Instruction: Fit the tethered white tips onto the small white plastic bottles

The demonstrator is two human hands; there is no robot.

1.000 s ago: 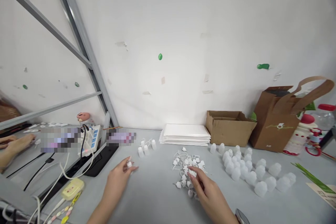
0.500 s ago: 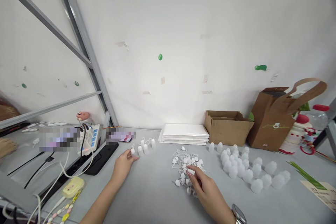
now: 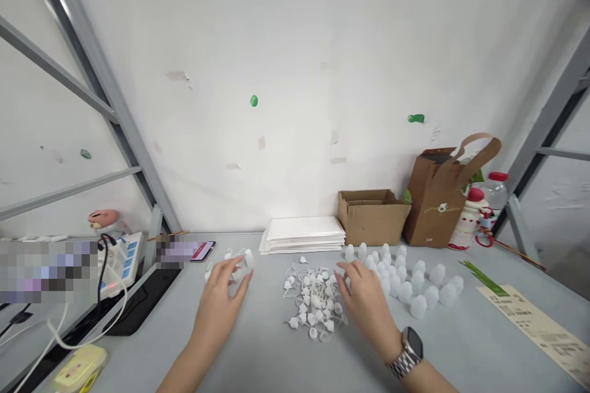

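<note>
On the grey table (image 3: 258,344) lies a pile of small white caps with loops (image 3: 313,301) between my hands. My left hand (image 3: 225,291) hovers with its fingers spread, just in front of a few small capped white bottles (image 3: 243,256), and holds nothing. To the right of the pile, my right hand (image 3: 364,296), with a metal watch on its wrist, stretches its fingers out. The fingertips reach the near edge of a cluster of several translucent bottles (image 3: 408,279).
Against the wall are a stack of white sheets (image 3: 304,233), an open cardboard box (image 3: 371,216), a brown paper bag (image 3: 437,196) and a red-capped bottle (image 3: 495,191). A power strip with cables (image 3: 120,258) and a phone (image 3: 201,250) lie at left, a printed sheet (image 3: 534,325) at right.
My left hand has let go of the small white piece by the capped bottles and spread open. My right hand moved from the cap pile toward the translucent bottles. The view swung right.
</note>
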